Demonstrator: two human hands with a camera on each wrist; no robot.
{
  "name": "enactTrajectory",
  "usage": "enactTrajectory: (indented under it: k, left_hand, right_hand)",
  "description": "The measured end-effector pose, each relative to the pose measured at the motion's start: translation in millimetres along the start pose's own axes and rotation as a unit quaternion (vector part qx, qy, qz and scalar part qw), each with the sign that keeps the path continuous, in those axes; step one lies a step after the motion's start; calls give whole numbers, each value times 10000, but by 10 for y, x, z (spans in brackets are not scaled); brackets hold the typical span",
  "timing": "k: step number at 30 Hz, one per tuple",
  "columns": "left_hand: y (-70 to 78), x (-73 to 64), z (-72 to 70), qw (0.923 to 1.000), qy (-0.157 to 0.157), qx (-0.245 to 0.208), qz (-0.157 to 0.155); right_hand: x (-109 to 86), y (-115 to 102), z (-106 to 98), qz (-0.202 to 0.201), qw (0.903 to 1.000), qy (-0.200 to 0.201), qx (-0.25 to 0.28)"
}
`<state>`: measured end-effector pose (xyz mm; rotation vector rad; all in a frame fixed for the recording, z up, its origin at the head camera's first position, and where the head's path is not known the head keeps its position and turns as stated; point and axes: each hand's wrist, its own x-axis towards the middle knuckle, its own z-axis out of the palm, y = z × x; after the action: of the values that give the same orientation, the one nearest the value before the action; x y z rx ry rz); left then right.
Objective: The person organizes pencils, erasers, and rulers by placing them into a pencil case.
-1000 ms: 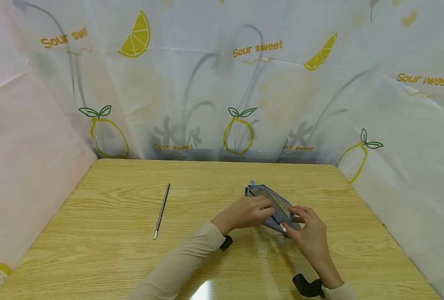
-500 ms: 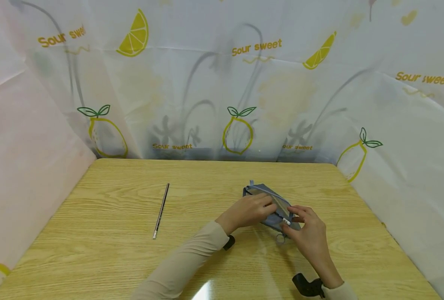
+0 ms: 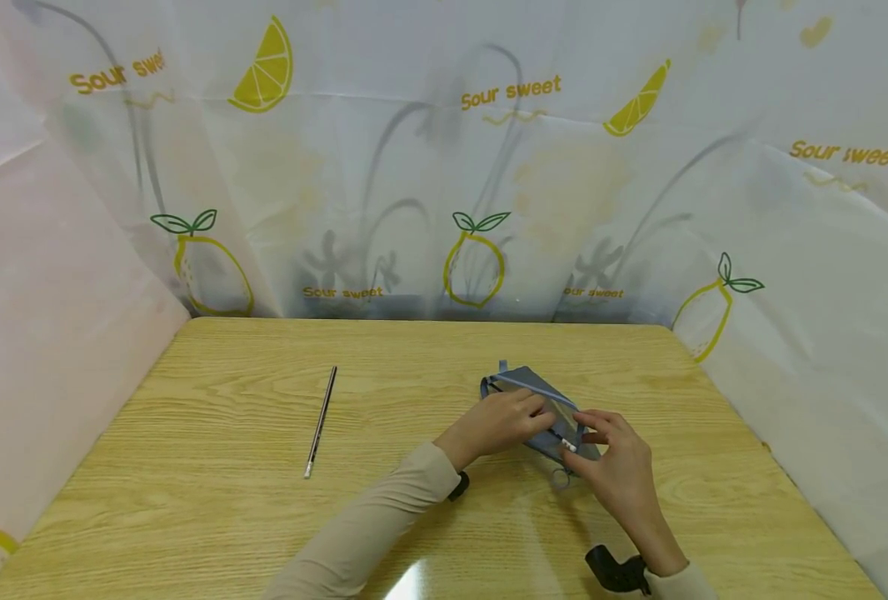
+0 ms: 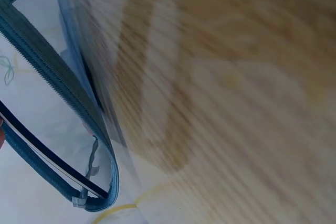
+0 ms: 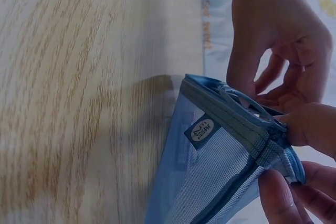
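Note:
A blue mesh zip pouch (image 3: pixel 528 377) lies slantwise on the right half of the table, its zipped mouth apart. My right hand (image 3: pixel 624 467) grips the near right end by the zipper; in the right wrist view its thumb and fingers pinch that corner of the pouch (image 5: pixel 220 163). My left hand (image 3: pixel 498 423) reaches over the mouth and holds a dark pencil with a white end (image 3: pixel 568 446). In the left wrist view the pencil (image 4: pixel 50 156) runs along the inside of the mouth, its far tip at the zipper's end corner. Fingers hide the pencil's middle.
Another dark pencil (image 3: pixel 321 421) with a pale end lies on the left of the wooden table (image 3: pixel 212 467). A zipper pull ring (image 3: pixel 560 478) hangs at the pouch's near edge. A white lemon-print sheet (image 3: pixel 384 183) stands behind and beside the table.
My left hand has shifted slightly to the right, and the pencil's white end has gone from outside the pouch's near edge to within its mouth. My right hand keeps its grip.

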<state>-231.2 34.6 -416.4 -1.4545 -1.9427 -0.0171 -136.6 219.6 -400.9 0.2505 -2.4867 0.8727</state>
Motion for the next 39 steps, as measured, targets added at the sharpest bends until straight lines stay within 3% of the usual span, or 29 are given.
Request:
enactTrajectory:
  k: [5, 13, 31, 39]
  left_hand:
    - [7, -13, 14, 9998, -122, 152, 20]
    - [34, 15, 31, 9968, -654, 448, 92]
    - [68, 35, 58, 9915, -1001, 829, 46]
    - [75, 95, 8, 9864, -1432, 795, 103]
  right_hand:
    - [7, -6, -2, -5, 10000, -64, -12]
    - [8, -2, -1, -55, 9999, -157, 9]
    - [1, -7, 18, -57, 9993, -315, 172]
    - [-4, 5, 22, -216, 9995, -241, 64]
